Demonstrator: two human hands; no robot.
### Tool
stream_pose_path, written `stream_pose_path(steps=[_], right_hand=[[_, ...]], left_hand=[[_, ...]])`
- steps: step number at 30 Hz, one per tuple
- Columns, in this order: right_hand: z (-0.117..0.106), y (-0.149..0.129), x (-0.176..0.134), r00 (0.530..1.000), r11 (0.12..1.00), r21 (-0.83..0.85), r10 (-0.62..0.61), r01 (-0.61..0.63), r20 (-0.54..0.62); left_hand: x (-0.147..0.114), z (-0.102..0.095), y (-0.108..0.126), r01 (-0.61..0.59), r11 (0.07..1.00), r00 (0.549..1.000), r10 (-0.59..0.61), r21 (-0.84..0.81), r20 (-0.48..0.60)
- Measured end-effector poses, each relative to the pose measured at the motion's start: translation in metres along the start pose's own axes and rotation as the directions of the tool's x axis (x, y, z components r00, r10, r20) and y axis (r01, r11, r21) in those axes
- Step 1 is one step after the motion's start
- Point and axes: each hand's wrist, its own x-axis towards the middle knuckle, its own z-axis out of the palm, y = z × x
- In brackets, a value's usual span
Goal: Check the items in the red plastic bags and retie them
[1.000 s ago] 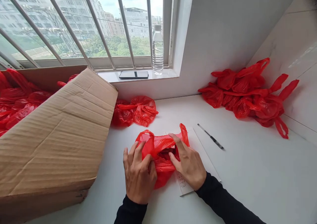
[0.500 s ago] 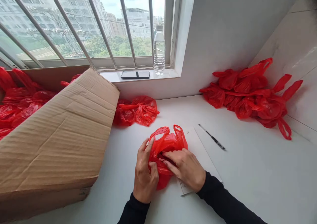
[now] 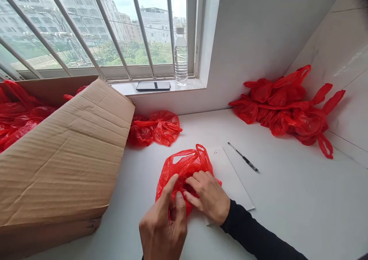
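A red plastic bag [image 3: 184, 164] with two loop handles lies on the white table, its mouth facing me. My right hand [image 3: 208, 195] has its fingertips at the mouth, gripping the thin film there; what is inside the bag is hidden. Just in front of the bag is my left hand [image 3: 165, 223], its index finger and thumb raised and apart, the other fingers curled and partly hidden. A white sheet of paper [image 3: 230, 177] with small writing lies partly under the bag and my right forearm. To its right is a black pen [image 3: 244, 157].
On the left stands a cardboard box [image 3: 77, 149] with several red bags inside. Beside it lie tied red bags [image 3: 165, 128]. A heap of red bags [image 3: 287, 103] fills the back right corner. A phone [image 3: 153, 86] and a water bottle [image 3: 181, 57] are on the sill.
My left hand has come off the bag's left side and moved down toward me. The bag has spread out to the left. My right hand stays at its mouth. The view has shifted slightly.
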Motion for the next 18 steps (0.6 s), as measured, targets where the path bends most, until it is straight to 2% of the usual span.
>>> stream_pose_path(steps=[2, 5, 9, 12, 18], right_hand=[[0.0, 0.0, -0.001, 1.0, 1.0, 0.018, 0.015, -0.015, 0.011], [-0.003, -0.002, -0.002, 0.998, 0.997, 0.054, 0.054, -0.055, 0.029], [-0.008, -0.007, -0.001, 0.99, 0.992, 0.005, 0.124, -0.125, 0.07], [-0.015, -0.01, 0.003, 0.979, 0.985, -0.043, 0.17, -0.166, 0.111], [-0.031, -0.009, 0.026, 0.967, 0.972, -0.177, 0.184, -0.153, 0.175]], left_hand=[[-0.01, 0.004, -0.003, -0.032, 0.991, 0.991, 0.014, 0.128, 0.137], [-0.009, 0.012, -0.014, 0.077, 0.983, 0.975, -0.109, 0.167, 0.193], [0.017, 0.024, -0.025, 0.146, 0.989, 0.967, -0.145, 0.011, 0.21], [0.031, 0.035, -0.032, 0.183, 0.972, 0.973, -0.159, -0.144, 0.167], [0.027, 0.043, -0.05, 0.253, 0.884, 0.967, -0.238, -0.394, 0.089]])
